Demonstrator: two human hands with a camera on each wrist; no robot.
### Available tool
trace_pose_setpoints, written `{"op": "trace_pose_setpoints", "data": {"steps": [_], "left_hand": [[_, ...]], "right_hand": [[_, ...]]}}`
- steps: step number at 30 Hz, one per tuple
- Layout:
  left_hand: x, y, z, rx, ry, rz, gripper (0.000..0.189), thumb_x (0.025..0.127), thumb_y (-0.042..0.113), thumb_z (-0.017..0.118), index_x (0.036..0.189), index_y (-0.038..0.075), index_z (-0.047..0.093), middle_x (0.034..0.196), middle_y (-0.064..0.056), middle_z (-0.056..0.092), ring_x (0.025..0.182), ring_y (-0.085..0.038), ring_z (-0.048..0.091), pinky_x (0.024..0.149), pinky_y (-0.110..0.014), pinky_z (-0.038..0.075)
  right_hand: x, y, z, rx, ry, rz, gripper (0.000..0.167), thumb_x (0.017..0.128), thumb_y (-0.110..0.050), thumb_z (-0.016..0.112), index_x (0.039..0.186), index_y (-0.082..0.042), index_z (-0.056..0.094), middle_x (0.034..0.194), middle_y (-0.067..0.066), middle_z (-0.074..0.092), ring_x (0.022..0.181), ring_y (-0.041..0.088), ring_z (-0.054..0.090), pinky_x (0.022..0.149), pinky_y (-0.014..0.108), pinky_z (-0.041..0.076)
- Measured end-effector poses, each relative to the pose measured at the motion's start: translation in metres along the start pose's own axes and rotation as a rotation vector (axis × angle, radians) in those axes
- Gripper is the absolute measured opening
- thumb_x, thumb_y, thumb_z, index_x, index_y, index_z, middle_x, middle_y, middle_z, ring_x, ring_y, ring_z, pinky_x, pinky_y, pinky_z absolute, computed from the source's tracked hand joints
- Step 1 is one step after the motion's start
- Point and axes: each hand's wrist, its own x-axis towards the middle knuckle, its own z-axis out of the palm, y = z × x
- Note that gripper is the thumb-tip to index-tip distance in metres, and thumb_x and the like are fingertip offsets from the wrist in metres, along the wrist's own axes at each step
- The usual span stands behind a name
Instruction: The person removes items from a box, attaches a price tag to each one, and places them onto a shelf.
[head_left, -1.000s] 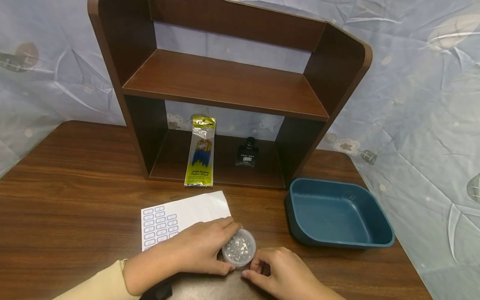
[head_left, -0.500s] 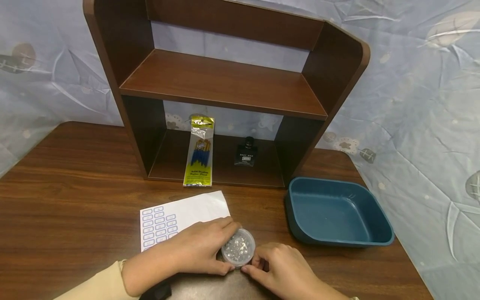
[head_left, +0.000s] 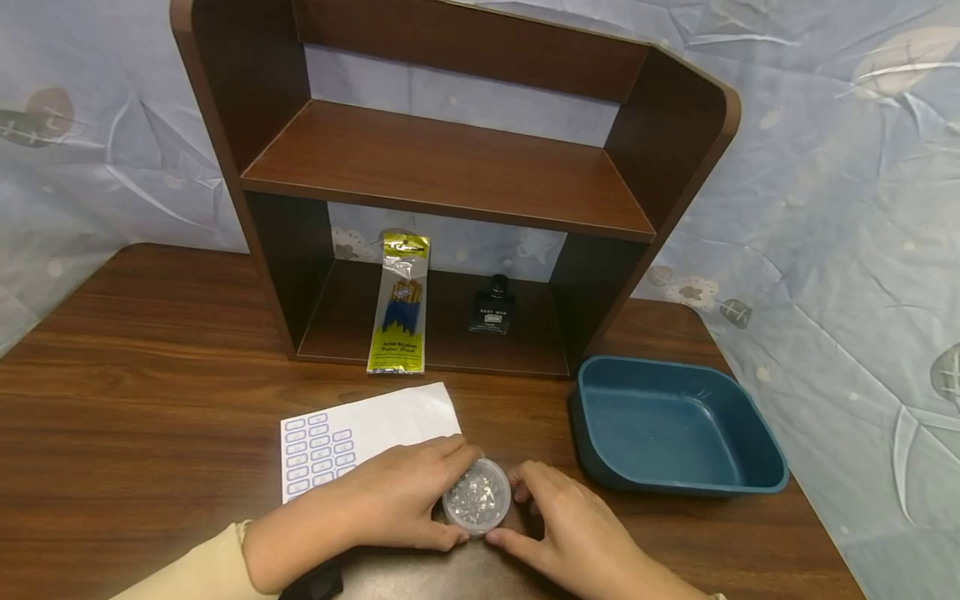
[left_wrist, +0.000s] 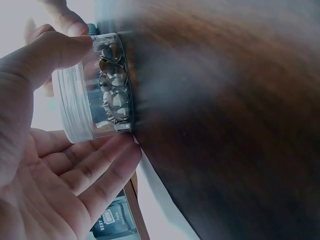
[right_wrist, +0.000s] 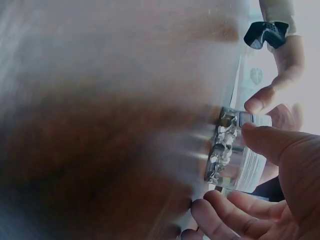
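A small round clear jar [head_left: 477, 497] with a ribbed lid stands on the table, with shiny metal pieces like thumbtacks lying in its base. My left hand [head_left: 408, 492] holds it from the left, thumb on the near side and fingers around the far side. In the left wrist view the jar [left_wrist: 95, 87] sits between that thumb and the fingers. My right hand [head_left: 573, 525] is at the jar's right, thumb and index finger parted beside its edge. In the right wrist view the right thumb [right_wrist: 265, 140] overlaps the jar's side, while the other fingers curve loosely beneath.
A white sheet of blue-bordered labels [head_left: 405, 417] lies partly under my left hand. Behind stands a brown shelf [head_left: 450, 167] with packaged artist brushes [head_left: 401, 317] and a black perfume bottle [head_left: 492, 310]. A blue plastic bin [head_left: 675, 425] is at the right.
My right hand's fingers have spread away from the thumb and shifted up along the jar's right edge. The left hand and the jar have stayed in place.
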Motion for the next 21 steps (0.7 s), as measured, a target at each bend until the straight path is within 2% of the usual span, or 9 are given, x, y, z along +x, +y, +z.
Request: {"op": "trace_pose_setpoints", "data": {"steps": [4,9,13,21], "left_hand": [[-0.0006,-0.0006,0.0002,-0.012,-0.003,0.000,0.068,0.077,0.039,0.087,0.134,0.013,0.059,0.114,0.007,0.064,0.096,-0.001,0.059,0.084,-0.026,0.059],[-0.0009,-0.0007,0.0003,-0.037,-0.014,-0.003,0.074,0.080,0.038,0.087,0.141,0.009,0.057,0.123,0.003,0.066,0.107,-0.005,0.063,0.096,-0.030,0.059],[-0.0010,-0.0009,0.0002,-0.072,-0.019,-0.009,0.077,0.081,0.036,0.088,0.144,0.006,0.056,0.127,0.001,0.067,0.111,-0.006,0.064,0.100,-0.031,0.058],[-0.0013,-0.0014,0.0000,-0.193,-0.018,-0.043,0.071,0.079,0.032,0.091,0.138,0.011,0.059,0.122,0.004,0.067,0.109,-0.004,0.063,0.100,-0.029,0.057]], "right_hand": [[0.0014,0.0023,0.0004,0.033,-0.006,-0.040,0.059,0.093,-0.057,0.073,0.136,-0.021,0.057,0.124,-0.013,0.068,0.109,0.005,0.067,0.091,0.034,0.060],[0.0037,0.0032,0.0003,0.094,-0.042,-0.073,0.062,0.096,-0.056,0.069,0.144,-0.019,0.054,0.139,-0.009,0.064,0.126,0.010,0.064,0.105,0.042,0.057],[0.0052,0.0041,0.0002,0.137,-0.056,-0.089,0.062,0.097,-0.053,0.070,0.145,-0.018,0.053,0.142,-0.006,0.064,0.128,0.010,0.064,0.107,0.040,0.057],[0.0072,0.0098,0.0031,0.344,-0.060,-0.179,0.056,0.098,-0.038,0.074,0.144,-0.015,0.051,0.140,0.002,0.065,0.124,0.018,0.068,0.099,0.031,0.060]]}}
